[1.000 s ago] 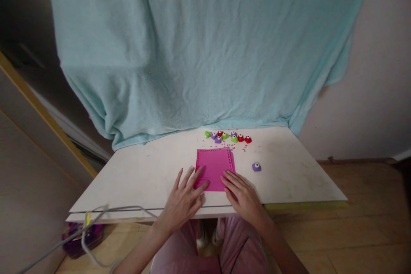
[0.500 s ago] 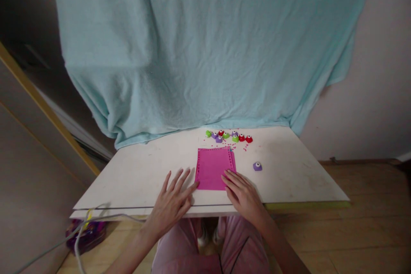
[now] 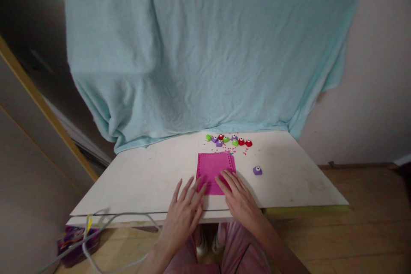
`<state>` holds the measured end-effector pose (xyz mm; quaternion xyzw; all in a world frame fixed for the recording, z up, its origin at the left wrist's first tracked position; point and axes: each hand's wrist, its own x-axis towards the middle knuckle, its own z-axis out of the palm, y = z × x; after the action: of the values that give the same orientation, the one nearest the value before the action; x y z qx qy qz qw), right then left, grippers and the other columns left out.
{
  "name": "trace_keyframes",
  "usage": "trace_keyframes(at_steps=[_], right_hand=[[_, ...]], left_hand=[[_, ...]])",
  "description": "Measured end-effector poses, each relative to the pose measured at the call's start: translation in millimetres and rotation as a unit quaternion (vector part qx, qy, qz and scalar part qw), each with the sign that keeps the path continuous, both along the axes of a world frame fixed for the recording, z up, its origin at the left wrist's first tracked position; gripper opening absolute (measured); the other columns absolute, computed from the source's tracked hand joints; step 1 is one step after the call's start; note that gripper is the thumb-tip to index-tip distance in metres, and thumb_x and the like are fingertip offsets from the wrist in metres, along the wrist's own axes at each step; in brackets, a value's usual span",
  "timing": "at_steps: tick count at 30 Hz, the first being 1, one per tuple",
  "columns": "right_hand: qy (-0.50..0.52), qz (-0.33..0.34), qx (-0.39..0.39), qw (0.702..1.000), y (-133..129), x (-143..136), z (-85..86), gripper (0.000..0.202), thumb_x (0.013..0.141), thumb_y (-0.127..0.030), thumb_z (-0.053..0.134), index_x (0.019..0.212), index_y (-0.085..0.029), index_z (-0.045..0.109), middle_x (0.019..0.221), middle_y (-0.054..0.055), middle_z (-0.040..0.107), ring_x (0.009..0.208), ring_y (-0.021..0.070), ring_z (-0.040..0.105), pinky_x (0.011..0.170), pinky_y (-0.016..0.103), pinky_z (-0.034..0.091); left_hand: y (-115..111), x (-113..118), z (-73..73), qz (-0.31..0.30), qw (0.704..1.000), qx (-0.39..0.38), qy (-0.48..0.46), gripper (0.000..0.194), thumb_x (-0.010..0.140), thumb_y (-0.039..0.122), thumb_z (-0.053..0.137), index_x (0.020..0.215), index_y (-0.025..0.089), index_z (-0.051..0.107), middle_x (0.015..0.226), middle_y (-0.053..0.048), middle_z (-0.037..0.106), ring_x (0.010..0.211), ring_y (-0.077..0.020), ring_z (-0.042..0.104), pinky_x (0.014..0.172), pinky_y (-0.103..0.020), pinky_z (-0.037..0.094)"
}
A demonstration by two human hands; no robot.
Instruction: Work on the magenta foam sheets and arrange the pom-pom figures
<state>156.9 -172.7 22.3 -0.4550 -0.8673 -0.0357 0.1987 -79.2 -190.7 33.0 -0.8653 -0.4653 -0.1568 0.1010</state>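
A pink sheet of paper (image 3: 213, 167) lies on the white tabletop, with small punched holes along its left, top and right edges. Part of another pink layer shows at its right side. My left hand (image 3: 185, 212) is open, its fingertips over the sheet's lower left corner. Fingers stretched out, my right hand (image 3: 240, 199) rests on the lower right part of the paper. To the right of that hand sits a purple craft punch (image 3: 257, 170), apart from it. Whether either hand lifts an edge of the paper, I cannot tell.
Several small craft punches (image 3: 241, 141), green, red and purple, stand behind the paper, with tiny pink paper bits scattered around them. A light blue cloth (image 3: 208, 60) hangs at the table's back edge. A grey cable (image 3: 125, 214) loops by the front left edge.
My left hand has moved right, from beside the paper's edge onto its lower left corner. The right fingers have shifted slightly left on the paper. The view has tilted up a little.
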Motion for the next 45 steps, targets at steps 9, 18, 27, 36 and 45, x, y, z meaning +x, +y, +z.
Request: trace_keyframes(at_steps=[9,18,27,36,45], right_hand=[[-0.056,0.069,0.007,0.996,13,-18,2.7,0.048,0.089,-0.009,0.052,0.136,-0.020,0.048,0.140,0.010,0.049,0.130,0.0240,0.042,0.113,0.045,0.033],[-0.112,0.098,0.046,0.988,20,-8,-2.3,0.038,0.092,-0.019,0.054,0.130,-0.016,0.053,0.145,0.010,0.044,0.131,0.0259,0.041,0.111,0.045,0.035],[-0.102,0.074,0.051,0.991,17,33,-16.0,0.044,0.088,-0.012,0.055,0.132,-0.018,0.053,0.143,0.008,0.049,0.128,0.0244,0.046,0.110,0.044,0.037],[-0.087,0.052,0.066,0.993,13,54,-22.6,0.049,0.083,-0.003,0.051,0.130,-0.019,0.056,0.137,0.007,0.055,0.123,0.0228,0.051,0.107,0.043,0.041],[-0.074,0.051,0.086,0.992,11,61,-28.1,0.051,0.081,-0.001,0.047,0.128,-0.017,0.057,0.132,0.009,0.059,0.119,0.0220,0.055,0.106,0.043,0.042]], left_hand=[[2,9,-22.3,-0.017,1.000,0.006,-0.021,0.052,0.093,0.030,0.046,0.144,0.021,0.038,0.145,-0.005,0.045,0.138,-0.0262,0.034,0.117,-0.054,0.022],[6,12,-6.5,-0.013,0.996,-0.029,-0.080,0.042,0.093,0.031,0.047,0.134,0.025,0.051,0.133,-0.002,0.058,0.130,-0.0253,0.045,0.117,-0.055,0.025],[10,10,-6.9,-0.027,0.995,-0.038,-0.092,0.042,0.093,0.030,0.048,0.135,0.023,0.051,0.134,-0.004,0.057,0.127,-0.0242,0.048,0.118,-0.055,0.024],[10,8,-5.4,-0.029,0.995,-0.059,-0.079,0.043,0.094,0.031,0.046,0.137,0.023,0.049,0.136,-0.004,0.055,0.129,-0.0240,0.045,0.119,-0.055,0.021],[12,3,-3.5,-0.049,0.996,-0.056,-0.057,0.044,0.093,0.027,0.045,0.137,0.023,0.048,0.137,-0.004,0.054,0.130,-0.0240,0.044,0.118,-0.054,0.023]])
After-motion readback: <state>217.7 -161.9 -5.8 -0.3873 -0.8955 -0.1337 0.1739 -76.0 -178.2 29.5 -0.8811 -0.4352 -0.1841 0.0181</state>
